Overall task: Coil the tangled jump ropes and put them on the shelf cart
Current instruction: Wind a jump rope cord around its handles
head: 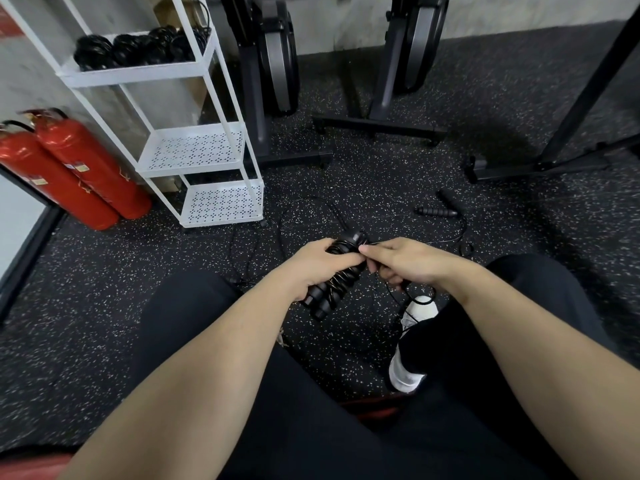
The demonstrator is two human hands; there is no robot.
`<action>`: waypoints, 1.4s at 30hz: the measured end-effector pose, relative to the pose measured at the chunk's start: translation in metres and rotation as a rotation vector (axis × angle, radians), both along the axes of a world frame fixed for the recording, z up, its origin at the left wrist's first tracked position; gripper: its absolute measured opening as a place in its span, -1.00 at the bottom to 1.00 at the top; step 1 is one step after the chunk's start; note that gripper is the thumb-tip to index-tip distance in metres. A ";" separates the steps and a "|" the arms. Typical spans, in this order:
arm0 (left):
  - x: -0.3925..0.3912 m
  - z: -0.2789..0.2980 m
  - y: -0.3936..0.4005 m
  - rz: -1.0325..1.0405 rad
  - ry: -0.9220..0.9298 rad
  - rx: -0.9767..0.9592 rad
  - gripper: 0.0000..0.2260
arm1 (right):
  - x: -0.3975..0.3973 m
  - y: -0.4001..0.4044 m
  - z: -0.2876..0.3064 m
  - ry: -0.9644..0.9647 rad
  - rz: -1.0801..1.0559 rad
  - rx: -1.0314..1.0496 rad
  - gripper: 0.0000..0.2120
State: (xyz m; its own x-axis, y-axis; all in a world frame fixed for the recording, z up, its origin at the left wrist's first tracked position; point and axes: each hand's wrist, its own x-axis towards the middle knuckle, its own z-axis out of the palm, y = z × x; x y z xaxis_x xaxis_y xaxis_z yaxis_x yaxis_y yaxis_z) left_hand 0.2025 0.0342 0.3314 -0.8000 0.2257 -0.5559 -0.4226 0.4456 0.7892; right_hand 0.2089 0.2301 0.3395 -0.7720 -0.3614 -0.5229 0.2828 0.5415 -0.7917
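My left hand point(320, 266) grips two black jump rope handles point(330, 292) held side by side, with thin black cord wound around them. My right hand point(403, 261) pinches that cord right beside the handles. Loose cord point(304, 206) trails in loops over the floor ahead. Another black handle pair point(437, 211) lies on the floor to the right, its cord curving away. The white shelf cart point(194, 150) stands at the left; several coiled black ropes point(135, 50) sit on its top shelf, and its two lower perforated shelves hold nothing.
Two red fire extinguishers point(76, 171) lean left of the cart. Black exercise machine bases point(377, 126) stand on the speckled rubber floor behind. My black-trousered legs and a white shoe point(414, 341) fill the foreground.
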 end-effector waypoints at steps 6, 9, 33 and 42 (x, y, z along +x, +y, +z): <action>-0.001 0.003 -0.001 0.052 -0.164 0.154 -0.65 | 0.001 0.003 0.007 0.000 -0.070 -0.117 -0.60; -0.001 0.003 -0.003 0.037 -0.183 0.167 -0.56 | -0.002 0.006 0.008 -0.017 -0.062 -0.172 -0.57; -0.003 0.007 -0.010 0.415 0.207 0.039 -0.75 | -0.004 0.019 0.002 0.161 -0.420 0.091 -0.67; 0.004 0.011 -0.002 0.047 0.473 -0.122 -0.76 | 0.005 0.002 -0.002 -0.202 -0.388 0.037 -0.41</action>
